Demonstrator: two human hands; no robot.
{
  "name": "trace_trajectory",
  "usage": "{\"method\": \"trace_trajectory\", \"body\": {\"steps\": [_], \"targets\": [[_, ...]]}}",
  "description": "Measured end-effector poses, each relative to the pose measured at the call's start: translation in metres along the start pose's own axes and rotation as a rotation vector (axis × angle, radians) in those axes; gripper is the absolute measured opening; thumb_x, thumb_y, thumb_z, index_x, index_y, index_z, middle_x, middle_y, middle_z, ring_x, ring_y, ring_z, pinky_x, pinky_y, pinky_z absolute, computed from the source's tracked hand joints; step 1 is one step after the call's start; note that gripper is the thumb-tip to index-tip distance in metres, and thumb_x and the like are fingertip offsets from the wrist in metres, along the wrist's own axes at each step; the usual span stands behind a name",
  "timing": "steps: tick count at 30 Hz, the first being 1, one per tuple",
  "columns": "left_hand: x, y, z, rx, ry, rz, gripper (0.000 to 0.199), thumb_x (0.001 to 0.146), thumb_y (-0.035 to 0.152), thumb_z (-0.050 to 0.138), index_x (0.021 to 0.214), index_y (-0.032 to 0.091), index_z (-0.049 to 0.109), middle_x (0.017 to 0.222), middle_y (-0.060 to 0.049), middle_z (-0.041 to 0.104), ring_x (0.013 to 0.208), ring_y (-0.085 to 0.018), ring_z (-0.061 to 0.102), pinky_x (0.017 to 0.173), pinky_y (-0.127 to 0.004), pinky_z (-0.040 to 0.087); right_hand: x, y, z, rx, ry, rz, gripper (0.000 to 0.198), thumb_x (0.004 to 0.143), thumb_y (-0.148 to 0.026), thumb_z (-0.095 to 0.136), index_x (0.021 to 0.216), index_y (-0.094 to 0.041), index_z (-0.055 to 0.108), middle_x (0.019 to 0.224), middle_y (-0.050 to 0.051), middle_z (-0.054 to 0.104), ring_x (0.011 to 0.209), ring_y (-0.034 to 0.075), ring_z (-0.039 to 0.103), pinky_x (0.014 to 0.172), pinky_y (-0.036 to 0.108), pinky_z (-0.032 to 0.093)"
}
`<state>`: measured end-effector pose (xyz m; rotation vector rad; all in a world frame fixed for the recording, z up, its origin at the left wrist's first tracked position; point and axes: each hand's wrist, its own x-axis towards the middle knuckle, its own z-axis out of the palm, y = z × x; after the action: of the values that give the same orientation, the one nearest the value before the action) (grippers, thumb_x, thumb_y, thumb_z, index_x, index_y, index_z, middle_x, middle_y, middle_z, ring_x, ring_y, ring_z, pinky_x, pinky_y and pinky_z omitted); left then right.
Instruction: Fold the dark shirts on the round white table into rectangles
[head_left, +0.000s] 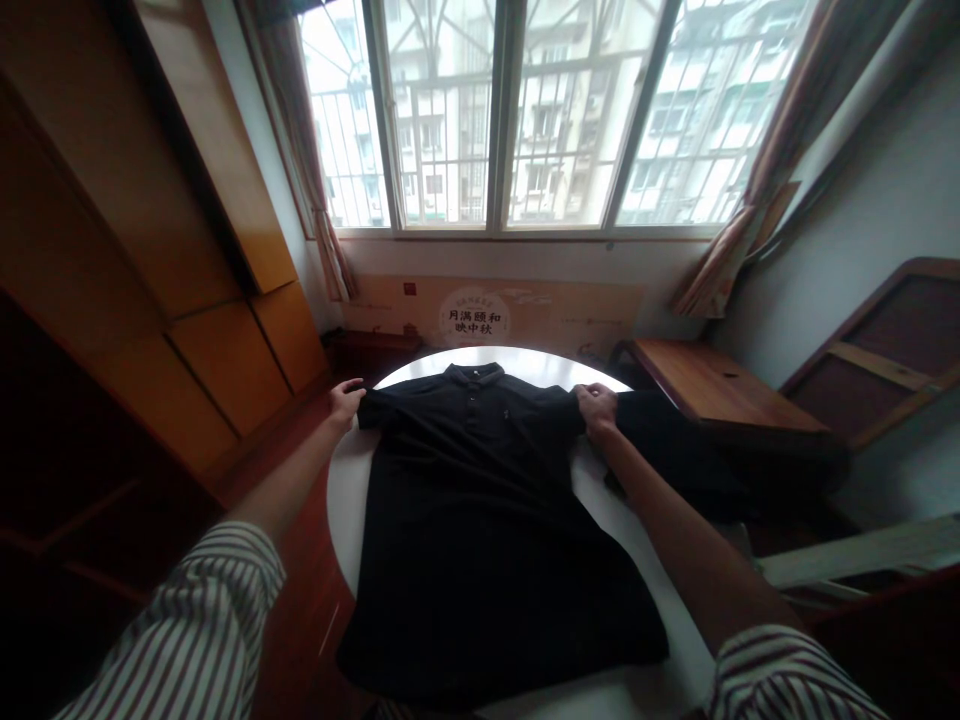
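A black polo shirt [480, 540] lies front side up across a round white table [346, 520], its collar toward the window and its hem toward me. My left hand [347, 400] pinches the end of the sleeve on the left, just past the table's edge. On the other side, my right hand [598, 406] is closed on the end of the right sleeve. Between the hands the sleeves are drawn out sideways. Some creases run across the shirt's chest, and a small light mark shows there.
Dark cloth [667, 450] lies at the table's right, beyond my right hand. A wooden desk [727, 390] stands at the right, and wooden cabinets [210, 370] line the left wall. Behind the table is a barred window [495, 130] with curtains.
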<state>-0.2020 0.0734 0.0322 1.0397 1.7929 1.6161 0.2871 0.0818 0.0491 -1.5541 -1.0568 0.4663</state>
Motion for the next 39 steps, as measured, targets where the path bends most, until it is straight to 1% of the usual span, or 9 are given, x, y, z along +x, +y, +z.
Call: {"method": "trace_trajectory", "body": {"steps": [3,7,10,12,15,18,21,26,39], "targets": [[-0.003,0.002,-0.011,0.126,0.053,0.091,0.024,0.064,0.008,0.062,0.086,0.016,0.069,0.093,-0.009,0.065,0.099,-0.025,0.064,0.092,-0.038,0.052,0.006,-0.004,-0.021,-0.11,0.059,-0.047,0.013,0.065,-0.029,0.063,0.066,-0.022,0.052,0.068,0.0,0.052,0.069,0.019,0.05,0.074,0.034,0.045],[-0.028,0.006,0.003,0.275,-0.068,0.304,0.025,0.066,0.01,0.063,0.089,0.018,0.07,0.114,-0.012,0.06,0.121,-0.03,0.054,0.111,-0.041,0.039,-0.014,-0.012,-0.024,-0.391,0.01,-0.4,0.011,0.074,-0.025,0.061,0.082,-0.019,0.059,0.09,0.011,0.058,0.086,0.026,0.056,0.086,0.039,0.045],[-0.054,0.004,0.03,0.486,-0.415,0.527,0.027,0.077,0.017,0.061,0.103,0.018,0.07,0.124,-0.012,0.059,0.124,-0.029,0.053,0.115,-0.04,0.034,-0.049,-0.017,-0.008,-0.509,-0.274,-0.6,0.013,0.085,-0.024,0.055,0.089,-0.017,0.064,0.093,0.012,0.061,0.09,0.025,0.059,0.086,0.036,0.047],[-0.067,-0.001,0.052,0.587,-0.551,0.54,0.03,0.083,0.022,0.061,0.111,0.017,0.069,0.132,-0.014,0.058,0.13,-0.029,0.05,0.116,-0.039,0.032,-0.07,-0.018,0.007,-0.547,-0.532,-0.653,0.017,0.089,-0.027,0.056,0.096,-0.017,0.068,0.101,0.011,0.064,0.093,0.023,0.062,0.089,0.032,0.047],[-0.074,-0.01,0.081,0.686,-0.587,0.438,0.042,0.084,0.032,0.065,0.122,0.014,0.066,0.142,-0.02,0.052,0.138,-0.037,0.041,0.117,-0.048,0.026,-0.086,-0.015,0.032,-0.634,-0.751,-0.607,0.031,0.093,-0.031,0.056,0.119,-0.017,0.066,0.125,0.012,0.062,0.111,0.022,0.061,0.101,0.027,0.042],[-0.07,-0.013,0.105,0.78,-0.588,0.356,0.061,0.084,0.046,0.065,0.137,0.015,0.057,0.152,-0.026,0.038,0.145,-0.047,0.023,0.114,-0.066,0.012,-0.08,-0.006,0.055,-0.721,-0.761,-0.511,0.049,0.097,-0.037,0.052,0.14,-0.014,0.053,0.143,0.017,0.052,0.133,0.026,0.047,0.113,0.035,0.031],[-0.063,-0.01,0.122,0.914,-0.606,0.329,0.072,0.087,0.059,0.056,0.147,0.021,0.046,0.159,-0.025,0.026,0.147,-0.049,0.012,0.111,-0.071,0.006,-0.064,0.005,0.074,-0.809,-0.733,-0.426,0.06,0.097,-0.051,0.047,0.149,-0.021,0.044,0.156,0.019,0.036,0.144,0.037,0.029,0.116,0.054,0.02],[-0.05,-0.007,0.141,1.089,-0.631,0.341,0.075,0.09,0.068,0.04,0.154,0.028,0.035,0.161,-0.021,0.021,0.148,-0.048,0.01,0.11,-0.072,0.008,-0.041,0.012,0.099,-0.932,-0.732,-0.318,0.068,0.096,-0.067,0.033,0.155,-0.034,0.031,0.164,0.014,0.018,0.148,0.041,0.013,0.114,0.064,0.008],[0.006,-0.016,0.192,1.086,-0.552,0.327,0.071,0.091,0.068,0.036,0.152,0.033,0.037,0.162,-0.017,0.022,0.148,-0.048,0.008,0.107,-0.077,0.003,0.006,0.017,0.144,-0.931,-0.659,-0.192,0.071,0.093,-0.072,0.024,0.155,-0.037,0.027,0.166,0.011,0.007,0.148,0.045,0.001,0.108,0.072,-0.005]]}}
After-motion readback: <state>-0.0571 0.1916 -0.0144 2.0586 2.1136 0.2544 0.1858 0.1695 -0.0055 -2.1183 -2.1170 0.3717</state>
